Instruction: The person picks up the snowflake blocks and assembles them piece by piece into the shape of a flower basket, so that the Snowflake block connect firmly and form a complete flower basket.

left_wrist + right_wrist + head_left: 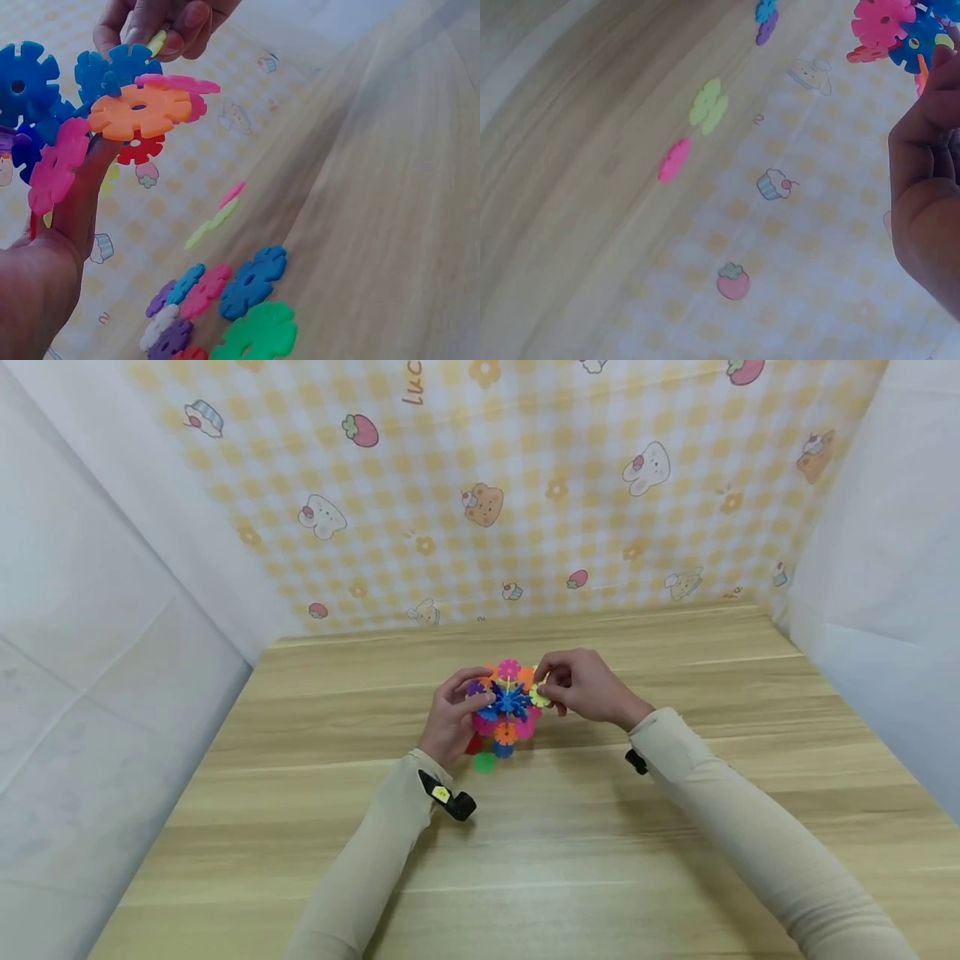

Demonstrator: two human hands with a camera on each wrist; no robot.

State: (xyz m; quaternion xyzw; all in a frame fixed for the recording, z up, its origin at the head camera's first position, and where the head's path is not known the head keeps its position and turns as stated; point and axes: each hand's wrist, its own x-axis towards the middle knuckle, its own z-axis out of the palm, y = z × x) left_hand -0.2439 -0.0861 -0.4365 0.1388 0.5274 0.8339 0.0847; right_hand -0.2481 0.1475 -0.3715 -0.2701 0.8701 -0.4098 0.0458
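Observation:
A cluster of interlocked plastic snowflake discs [508, 700] in blue, pink, orange and purple is held above the table. My left hand [447, 718] grips it from the left, with the thumb at its near side. At the cluster's right side, my right hand [588, 685] pinches a pale yellow snowflake disc [537, 695] between thumb and fingers. In the left wrist view, only a sliver of that yellow disc [157, 43] shows at the right fingertips, close to a blue disc of the cluster. Whether it is slotted in cannot be told.
Below the cluster, loose discs lie on the wooden table [570, 877], among them a green disc [259, 334], a blue disc [253, 283] and a white disc [159, 328]. Yellow discs [708, 105] and a pink disc [675, 160] lie near the patterned cloth [525, 527] at the back.

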